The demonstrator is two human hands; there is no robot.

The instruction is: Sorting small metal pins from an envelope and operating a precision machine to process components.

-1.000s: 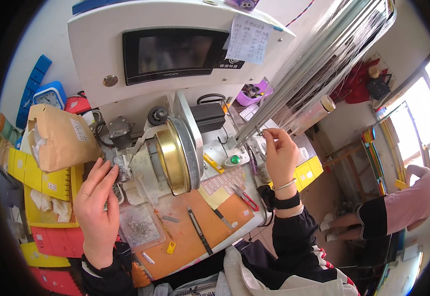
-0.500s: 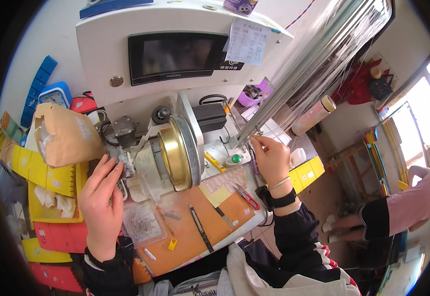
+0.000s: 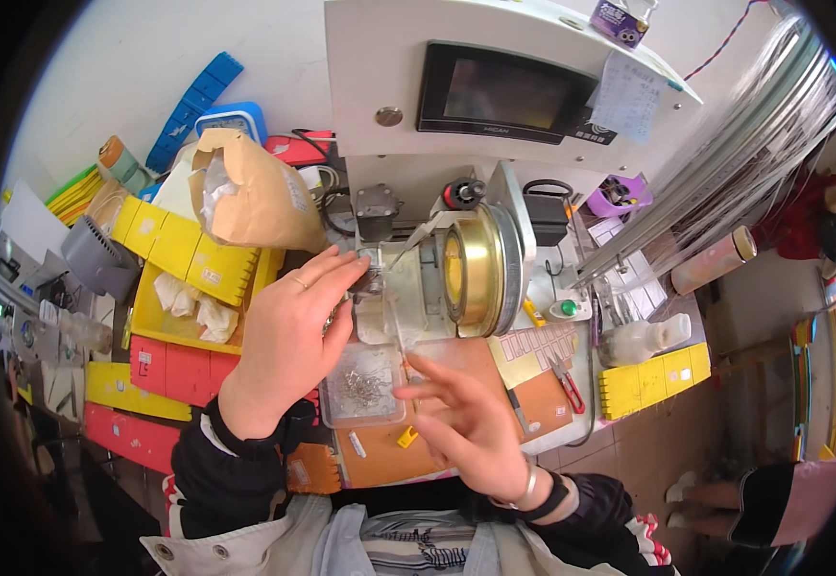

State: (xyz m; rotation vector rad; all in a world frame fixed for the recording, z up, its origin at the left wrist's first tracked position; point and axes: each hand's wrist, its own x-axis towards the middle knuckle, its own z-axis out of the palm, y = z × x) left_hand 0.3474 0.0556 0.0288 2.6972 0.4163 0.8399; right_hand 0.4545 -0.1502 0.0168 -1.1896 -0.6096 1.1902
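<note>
My left hand (image 3: 288,336) reaches over the left side of a bench machine. Its fingers are stretched out, with the fingertips at a small metal fixture (image 3: 372,272); whether they press on it is hard to tell. Right of the fixture sits a shiny brass-coloured wheel (image 3: 471,274) on a grey disc. My right hand (image 3: 471,432) hovers low in front of the machine, fingers apart, with nothing visible in them. Just left of its fingertips lies a clear shallow plastic tray (image 3: 339,408) holding many small metal pins (image 3: 362,386).
Behind stands a white machine housing with a dark screen (image 3: 504,93). Long thin strands (image 3: 716,158) slant along the right. Scissors with red handles (image 3: 570,386) lie on an orange mat (image 3: 466,360). A paper bag (image 3: 260,197) and yellow bin (image 3: 149,322) stand left. Another person (image 3: 812,509) is far right.
My right hand has come down and left from beside the strands to the pin tray, its pinched fingers now spread. My left hand stays by the fixture. The view has swung left.
</note>
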